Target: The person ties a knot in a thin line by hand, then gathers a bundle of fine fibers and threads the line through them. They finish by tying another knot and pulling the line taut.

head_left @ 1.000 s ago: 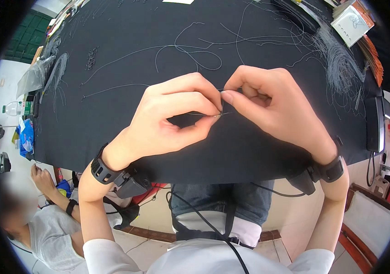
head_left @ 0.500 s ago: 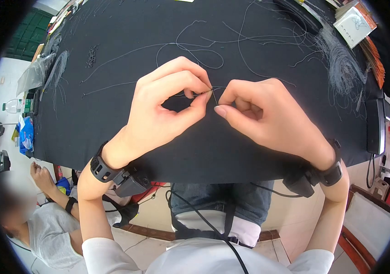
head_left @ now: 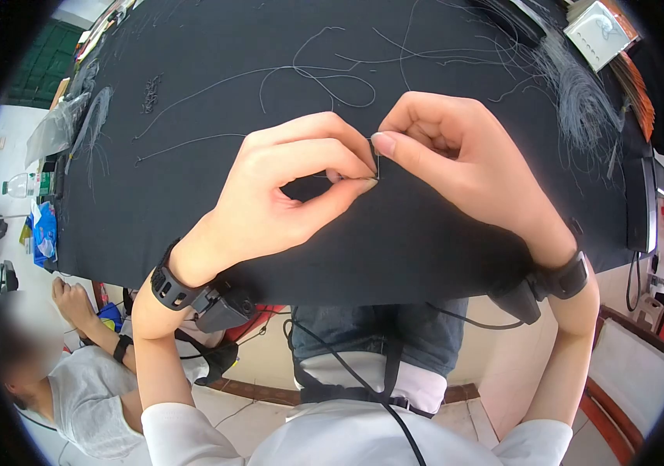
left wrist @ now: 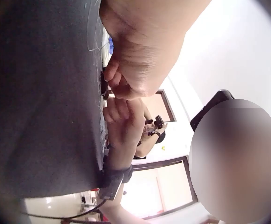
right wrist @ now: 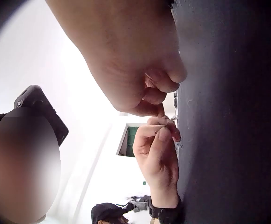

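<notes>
My left hand [head_left: 262, 182] pinches a thin grey line between thumb and forefinger, over the dark tabletop. A short taut stretch of the line [head_left: 378, 165] runs upward from that pinch to my right hand [head_left: 475, 159], whose thumb and forefinger pinch it just above. The other right fingers are curled into the palm. The line's tail [head_left: 188, 144] comes out beyond the left knuckles and trails leftward over the cloth. In the right wrist view the left thumb and fingertips [right wrist: 163, 133] meet close beneath the right hand. The line inside each pinch is hidden.
Beyond the hands, a loosely looped grey line [head_left: 316, 74] lies on the black cloth [head_left: 394, 256]. A bundle of fine strands [head_left: 584, 101] sits at right, a small dark tangle [head_left: 151, 93] at left. Another person [head_left: 91, 388] is seated at lower left.
Over the last half second my right fingertips have risen and my left fingertips have come down, so the right pinch is now above the left. Both still pinch the line.
</notes>
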The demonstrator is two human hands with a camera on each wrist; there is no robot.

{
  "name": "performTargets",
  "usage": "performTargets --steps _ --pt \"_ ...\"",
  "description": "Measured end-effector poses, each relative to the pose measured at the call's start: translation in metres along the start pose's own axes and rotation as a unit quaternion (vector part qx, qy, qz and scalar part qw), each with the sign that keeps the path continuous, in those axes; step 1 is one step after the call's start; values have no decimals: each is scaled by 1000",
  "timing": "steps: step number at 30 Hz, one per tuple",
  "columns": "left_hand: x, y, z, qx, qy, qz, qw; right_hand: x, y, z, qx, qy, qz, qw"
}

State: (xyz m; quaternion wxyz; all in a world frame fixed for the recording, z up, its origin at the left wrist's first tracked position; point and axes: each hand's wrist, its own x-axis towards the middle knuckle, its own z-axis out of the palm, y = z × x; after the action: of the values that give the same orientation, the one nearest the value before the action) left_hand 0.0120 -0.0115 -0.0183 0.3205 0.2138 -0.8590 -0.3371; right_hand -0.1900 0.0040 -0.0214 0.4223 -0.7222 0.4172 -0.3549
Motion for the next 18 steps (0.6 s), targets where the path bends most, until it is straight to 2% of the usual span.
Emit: performTargets --steps 10,13,18 --pt "-3 1 -2 -44 46 -18 998 -1 -1 4 -29 9 -7 1000" --pt "0 -1 2 -23 106 -6 994 -4 -10 7 -44 -4 7 999" --pt "-1 1 -1 41 91 -27 995 -8 -14 10 -60 -3 -11 998"
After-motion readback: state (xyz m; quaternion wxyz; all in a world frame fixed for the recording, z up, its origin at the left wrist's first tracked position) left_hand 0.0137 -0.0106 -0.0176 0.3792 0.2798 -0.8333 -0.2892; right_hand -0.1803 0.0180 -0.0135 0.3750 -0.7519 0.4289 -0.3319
